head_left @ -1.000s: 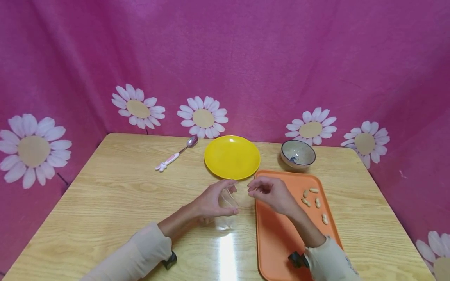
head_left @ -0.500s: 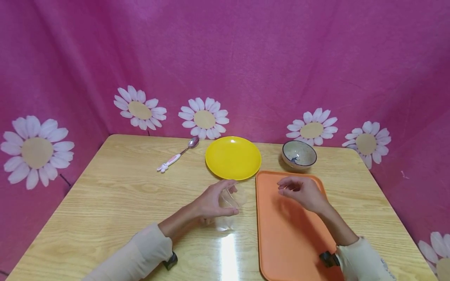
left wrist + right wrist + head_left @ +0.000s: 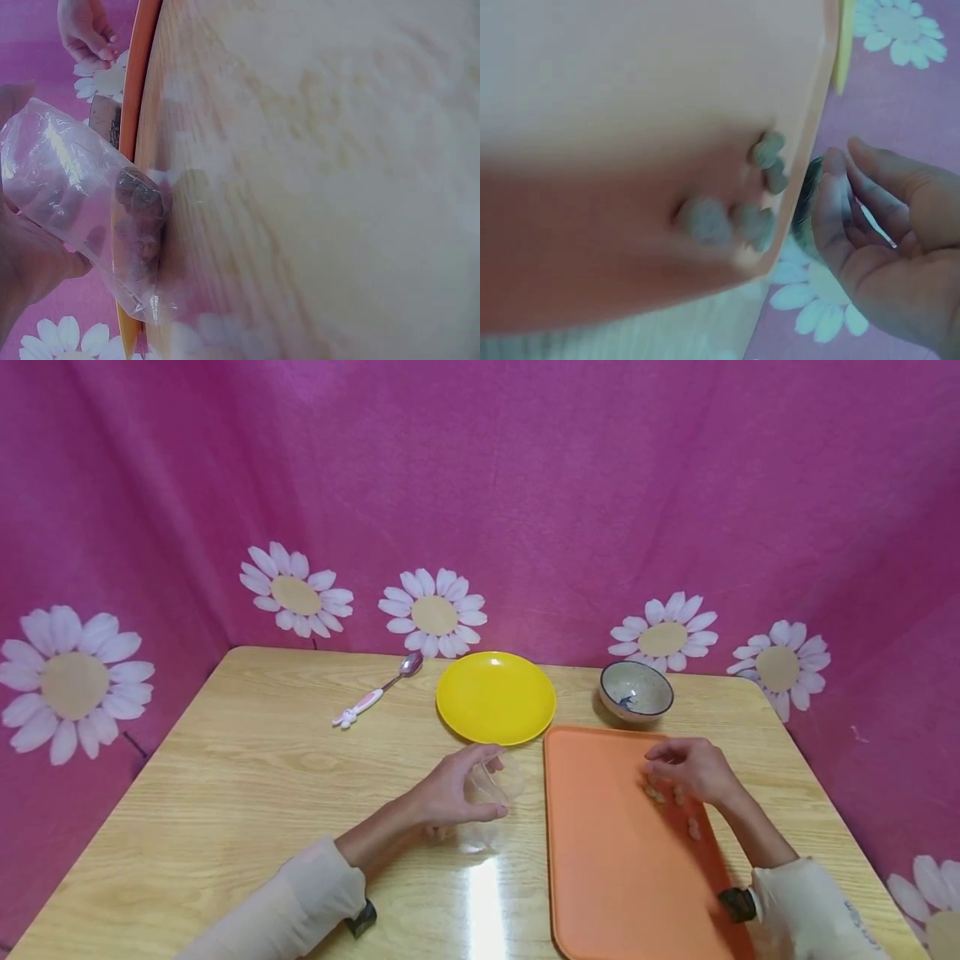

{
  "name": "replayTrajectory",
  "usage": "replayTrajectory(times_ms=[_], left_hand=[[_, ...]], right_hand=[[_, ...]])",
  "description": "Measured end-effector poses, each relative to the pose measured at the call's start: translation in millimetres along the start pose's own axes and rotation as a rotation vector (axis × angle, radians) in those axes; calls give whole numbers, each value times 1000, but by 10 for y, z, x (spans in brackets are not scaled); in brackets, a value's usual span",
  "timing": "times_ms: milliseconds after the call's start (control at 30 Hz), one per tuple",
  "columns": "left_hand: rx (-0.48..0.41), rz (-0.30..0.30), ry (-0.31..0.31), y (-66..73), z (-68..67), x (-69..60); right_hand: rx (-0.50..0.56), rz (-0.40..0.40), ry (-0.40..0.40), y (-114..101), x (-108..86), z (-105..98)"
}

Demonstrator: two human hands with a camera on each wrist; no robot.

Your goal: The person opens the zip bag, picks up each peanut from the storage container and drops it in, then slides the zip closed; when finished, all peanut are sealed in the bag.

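My left hand (image 3: 453, 789) holds a clear plastic bag (image 3: 491, 783) over the table, left of the orange tray (image 3: 611, 860). In the left wrist view, the fingers and thumb of the left hand (image 3: 30, 262) curve around the bag (image 3: 64, 180), with brown pieces at its lower end. Over the tray's right part hovers my right hand (image 3: 697, 770), fingers loosely bent, close to several peanuts (image 3: 655, 795). The right wrist view shows the right hand (image 3: 900, 240) beyond the tray's edge from the peanuts (image 3: 765, 154), nothing visible between its fingers.
A yellow plate (image 3: 497, 697) lies behind the bag. The patterned bowl (image 3: 636, 691) stands behind the tray, and a spoon (image 3: 369, 700) with a rabbit-shaped handle end lies left of the plate. Behind the wooden table (image 3: 247, 777) hangs a pink flowered curtain (image 3: 525, 510).
My right hand has moved right, from beside the bag across the tray to the peanuts. The left hand and bag stay nearly in place.
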State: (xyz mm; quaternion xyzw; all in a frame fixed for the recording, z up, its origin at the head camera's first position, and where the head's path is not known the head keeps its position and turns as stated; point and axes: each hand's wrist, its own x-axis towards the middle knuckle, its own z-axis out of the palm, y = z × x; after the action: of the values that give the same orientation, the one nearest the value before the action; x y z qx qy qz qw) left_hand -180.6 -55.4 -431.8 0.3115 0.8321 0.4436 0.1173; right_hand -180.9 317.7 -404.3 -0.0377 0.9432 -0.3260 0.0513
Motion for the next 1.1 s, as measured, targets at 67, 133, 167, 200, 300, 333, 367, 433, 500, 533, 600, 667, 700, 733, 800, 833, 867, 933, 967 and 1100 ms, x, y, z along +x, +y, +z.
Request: replayTrajectory(times_ms=[67,133,167,200,300,333,367,433,500,533,600,667,700,733,800,833,867,933,967,1100], left_hand=[[-2,-2,0,-6,-3,-7],[-4,-7,1,-10,-5,-11],[-5,-7,2,-12,-5,-11],[-4,-6,3,-14,-5,-11],[-9,1,1,-18,-3,-9],[-11,3,-1,-18,-2,-7],[-11,3,-3,-18,-2,-5],[-14,1,-5,-14,-3,-3],[-14,-3,-4,-8,-7,-3],[-14,-5,-4,-5,-9,-2],[-18,-7,-4,-5,-12,-2],[-16,-10,-8,-10,-13,0],[-16,-9,-11,-11,-13,-1],[-15,-10,-13,-12,-14,0],[-11,-7,-13,-12,-17,0],[-9,-6,-13,-8,-17,0],[-7,-3,-11,-4,-17,-1],[-6,1,-8,-3,-15,1],[-4,2,-8,-3,-14,1],[1,5,-4,-9,-4,5]], right_hand=[[-6,43,-15,44,13,6],[-2,83,-32,86,26,12],[4,100,-36,105,33,15],[7,113,-35,123,40,18],[-3,138,-37,165,56,31],[-5,142,-40,174,58,36],[-11,142,-41,180,60,42],[-35,123,-40,190,64,51],[-50,95,-32,190,68,64],[-50,85,-30,186,71,67],[-43,68,-32,183,79,77],[-17,84,-45,178,85,87],[-6,92,-52,180,88,90],[-2,98,-56,181,91,92],[-2,115,-56,176,95,89],[-4,123,-52,171,93,85],[-3,125,-50,165,90,80],[-6,121,-43,134,80,65],[-3,122,-38,106,73,59],[61,79,-25,-50,31,58]])
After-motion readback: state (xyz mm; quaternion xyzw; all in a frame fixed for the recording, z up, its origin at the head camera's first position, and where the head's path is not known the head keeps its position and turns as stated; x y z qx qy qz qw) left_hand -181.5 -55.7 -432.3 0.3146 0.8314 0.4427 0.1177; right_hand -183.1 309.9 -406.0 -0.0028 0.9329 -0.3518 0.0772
